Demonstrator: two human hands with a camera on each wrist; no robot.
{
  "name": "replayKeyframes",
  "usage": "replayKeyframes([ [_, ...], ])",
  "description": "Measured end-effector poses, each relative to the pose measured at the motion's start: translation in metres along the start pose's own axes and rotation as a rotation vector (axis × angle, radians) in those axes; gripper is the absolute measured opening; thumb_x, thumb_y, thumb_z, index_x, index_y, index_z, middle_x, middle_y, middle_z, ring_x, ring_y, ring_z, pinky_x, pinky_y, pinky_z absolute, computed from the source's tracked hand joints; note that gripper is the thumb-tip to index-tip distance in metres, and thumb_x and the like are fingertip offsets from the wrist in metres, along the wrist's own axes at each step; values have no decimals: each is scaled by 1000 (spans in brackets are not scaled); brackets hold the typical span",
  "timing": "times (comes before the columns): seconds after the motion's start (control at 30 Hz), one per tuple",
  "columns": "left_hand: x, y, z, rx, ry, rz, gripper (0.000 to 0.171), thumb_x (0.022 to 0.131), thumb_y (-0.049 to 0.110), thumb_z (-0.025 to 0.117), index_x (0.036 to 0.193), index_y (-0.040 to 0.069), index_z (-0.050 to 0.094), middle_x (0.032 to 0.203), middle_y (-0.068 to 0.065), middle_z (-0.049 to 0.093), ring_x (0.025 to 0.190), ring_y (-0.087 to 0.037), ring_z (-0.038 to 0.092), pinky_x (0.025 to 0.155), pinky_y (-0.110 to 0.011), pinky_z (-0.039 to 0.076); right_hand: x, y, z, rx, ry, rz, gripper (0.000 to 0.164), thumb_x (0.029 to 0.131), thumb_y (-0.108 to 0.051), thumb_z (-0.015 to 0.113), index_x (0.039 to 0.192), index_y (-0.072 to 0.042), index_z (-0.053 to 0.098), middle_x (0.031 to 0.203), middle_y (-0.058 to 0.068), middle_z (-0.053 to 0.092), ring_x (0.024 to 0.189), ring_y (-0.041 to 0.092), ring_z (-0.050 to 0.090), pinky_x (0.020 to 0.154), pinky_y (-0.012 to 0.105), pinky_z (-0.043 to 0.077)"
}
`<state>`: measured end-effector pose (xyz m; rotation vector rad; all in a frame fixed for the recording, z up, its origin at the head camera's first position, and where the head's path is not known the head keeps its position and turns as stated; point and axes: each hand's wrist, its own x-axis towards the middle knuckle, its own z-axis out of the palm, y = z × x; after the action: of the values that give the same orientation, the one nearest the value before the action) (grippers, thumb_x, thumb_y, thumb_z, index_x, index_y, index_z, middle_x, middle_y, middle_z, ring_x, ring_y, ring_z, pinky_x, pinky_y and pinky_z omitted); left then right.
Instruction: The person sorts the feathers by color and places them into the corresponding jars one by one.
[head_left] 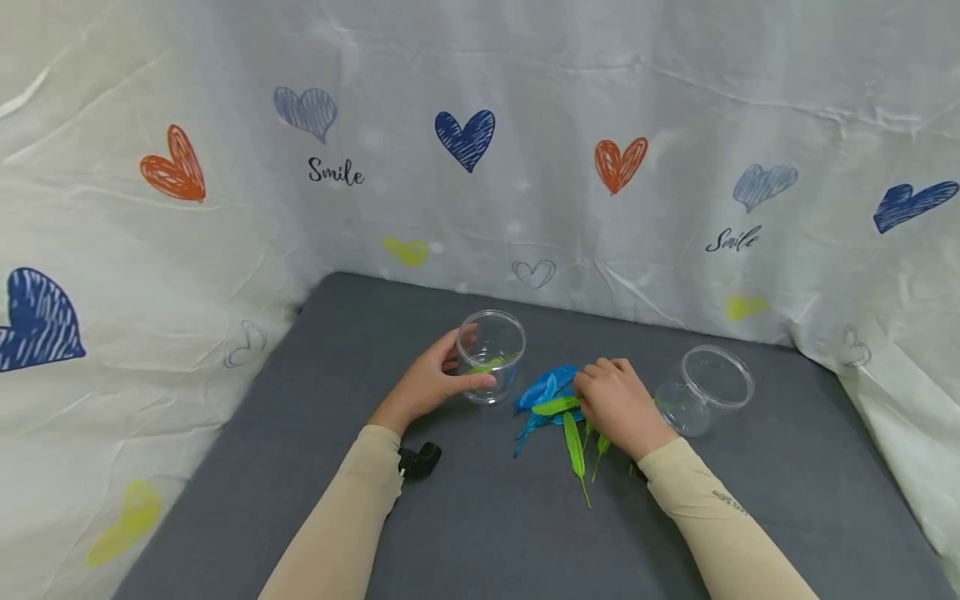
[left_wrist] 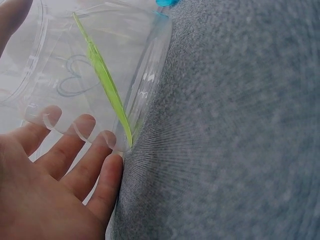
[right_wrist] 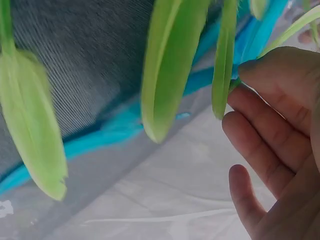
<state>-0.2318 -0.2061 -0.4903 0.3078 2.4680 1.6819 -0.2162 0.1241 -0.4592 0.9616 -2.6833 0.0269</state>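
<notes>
My left hand (head_left: 435, 379) holds a clear plastic cup (head_left: 491, 392) by its side, with the thumb in front and the fingers round the back. Inside the cup leans one green feather (left_wrist: 107, 82), plain in the left wrist view. To the right, my right hand (head_left: 618, 407) is over a loose pile of blue feathers (head_left: 547, 387) and green feathers (head_left: 573, 450). In the right wrist view, its thumb and forefinger pinch a green feather (right_wrist: 292, 31) by its thin part. The other fingers (right_wrist: 260, 145) stay loosely bent.
A second clear plastic cup (head_left: 686, 408) lies tilted just right of my right hand. Grey cloth covers the table (head_left: 480, 517). A white curtain (head_left: 540, 83) printed with hearts hangs along the back and sides.
</notes>
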Motion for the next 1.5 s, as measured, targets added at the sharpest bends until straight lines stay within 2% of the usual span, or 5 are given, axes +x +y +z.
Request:
replayKeyframes([
  [0.37,1,2,2,-4,-5,-10,98,83,60,90,165,41,41,165,4,50,154,-25,48,130,-54,40,2,5,-20,32,37,-35,22,99,-1,70,83,-16,68,78,-2,68,79,20,59,91,46,55],
  [0.6,-1,5,2,-3,2,-24,93,83,60,91,160,51,41,164,5,51,153,-24,49,130,-53,41,2,6,-24,70,1,-21,16,99,-3,73,89,-15,70,85,-1,72,85,21,63,95,49,56],
  [0.8,0,5,1,4,-1,-26,92,82,62,90,160,52,41,165,5,51,154,-23,48,130,-52,40,1,6,-23,75,-30,-11,12,98,-4,76,93,-14,74,91,0,75,91,23,67,98,51,56],
  [1.03,0,4,2,5,-5,-25,91,83,62,90,159,53,41,165,5,50,155,-23,48,130,-52,40,4,8,-29,64,17,-29,15,98,-2,73,90,-15,73,88,0,73,87,23,64,94,50,55],
  [1.5,-2,5,1,20,-9,-26,99,83,63,89,166,42,39,165,5,50,154,-25,49,129,-53,42,36,21,-82,110,95,-5,13,100,-3,67,95,-12,75,94,5,76,92,30,64,93,52,53],
])
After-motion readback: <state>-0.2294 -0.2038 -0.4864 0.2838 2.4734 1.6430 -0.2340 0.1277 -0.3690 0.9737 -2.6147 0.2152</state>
